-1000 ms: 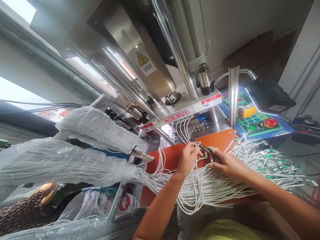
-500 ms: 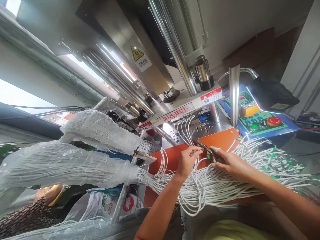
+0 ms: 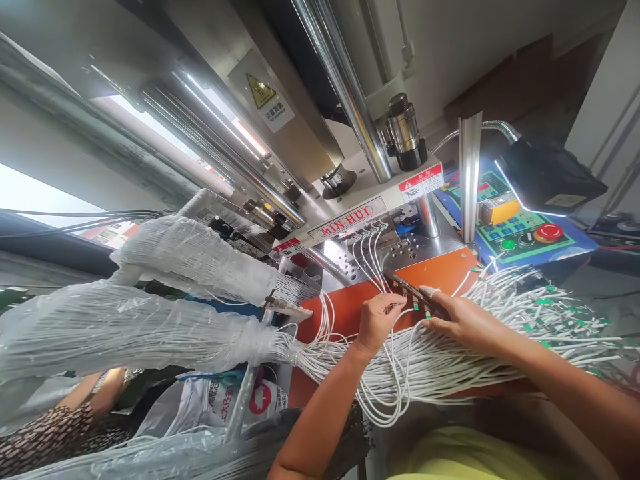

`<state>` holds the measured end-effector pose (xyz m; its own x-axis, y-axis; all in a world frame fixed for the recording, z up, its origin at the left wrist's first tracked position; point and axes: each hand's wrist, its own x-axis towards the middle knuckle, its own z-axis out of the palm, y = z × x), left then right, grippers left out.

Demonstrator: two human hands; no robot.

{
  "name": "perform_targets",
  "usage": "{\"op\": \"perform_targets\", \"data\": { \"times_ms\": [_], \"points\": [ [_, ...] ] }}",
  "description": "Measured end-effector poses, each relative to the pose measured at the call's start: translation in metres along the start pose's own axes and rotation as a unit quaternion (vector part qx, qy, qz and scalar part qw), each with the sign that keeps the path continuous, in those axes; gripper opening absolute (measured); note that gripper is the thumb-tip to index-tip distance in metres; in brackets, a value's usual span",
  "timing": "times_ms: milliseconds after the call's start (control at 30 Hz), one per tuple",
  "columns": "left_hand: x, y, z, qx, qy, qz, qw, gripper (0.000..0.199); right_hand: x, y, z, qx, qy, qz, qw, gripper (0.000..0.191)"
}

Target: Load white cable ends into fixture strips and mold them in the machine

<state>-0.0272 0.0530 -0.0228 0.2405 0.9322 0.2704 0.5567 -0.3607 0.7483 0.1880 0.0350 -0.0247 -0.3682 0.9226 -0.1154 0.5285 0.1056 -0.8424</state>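
Observation:
My right hand (image 3: pixel 453 317) grips the near end of a dark narrow metal bar (image 3: pixel 409 288), thumb on one side and fingers on the other. Along the bar's edge sit small connectors with green ends (image 3: pixel 416 307), their white cables looping down. My left hand (image 3: pixel 376 323) is pinched closed at the bar's left side, on what looks like a white cable whose tip the fingers hide. Under both hands lies a thick bundle of white cables (image 3: pixel 440 370) across an orange board (image 3: pixel 345 313). Several cables (image 3: pixel 373 253) run up into the press.
The press (image 3: pixel 350 217) with its metal columns stands ahead. A control box (image 3: pixel 530 233) with a red button is at right. Plastic-wrapped cable bundles (image 3: pixel 135 327) rest on a rack at left. Another person's arm (image 3: pixel 107 393) shows at lower left.
The view has shifted slightly. Both hands stay at the metal bar with nearly the same grip. At lower left, more of the other person's arms shows.

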Motion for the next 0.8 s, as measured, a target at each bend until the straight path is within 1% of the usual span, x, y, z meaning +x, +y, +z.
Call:
{"op": "perform_targets", "data": {
  "times_ms": [233,433,500,533,633,700,733,800],
  "points": [
    [0.0,0.0,0.004,0.018,0.011,-0.016,1.0,0.014,0.0,0.0,-0.001,0.017,-0.002,-0.019,1.0,0.063],
    [0.003,-0.004,0.01,-0.057,0.003,-0.083,0.995,0.013,0.002,0.003,0.001,0.017,-0.002,-0.038,0.999,0.062],
    [0.006,-0.004,0.007,-0.058,-0.002,-0.088,0.994,0.013,0.002,0.004,0.002,0.011,0.006,-0.037,0.999,0.061],
    [0.007,-0.002,0.004,-0.053,-0.008,-0.079,0.995,0.012,0.002,0.004,0.003,0.009,0.008,-0.038,0.999,0.061],
    [0.009,0.004,-0.007,-0.013,-0.024,-0.026,0.999,0.015,0.002,0.005,0.003,0.013,0.013,-0.034,0.999,0.062],
    [0.007,0.009,-0.014,0.014,-0.013,-0.003,1.0,0.019,0.002,0.005,0.003,0.017,0.015,-0.026,0.999,0.063],
    [0.006,0.011,-0.016,0.016,-0.004,-0.006,1.0,0.021,0.002,0.006,0.003,0.019,0.015,-0.023,0.999,0.064],
    [0.002,0.013,-0.018,-0.015,0.008,-0.044,0.999,0.027,0.002,0.006,0.004,0.025,0.013,-0.024,0.999,0.064]
  ]
}}
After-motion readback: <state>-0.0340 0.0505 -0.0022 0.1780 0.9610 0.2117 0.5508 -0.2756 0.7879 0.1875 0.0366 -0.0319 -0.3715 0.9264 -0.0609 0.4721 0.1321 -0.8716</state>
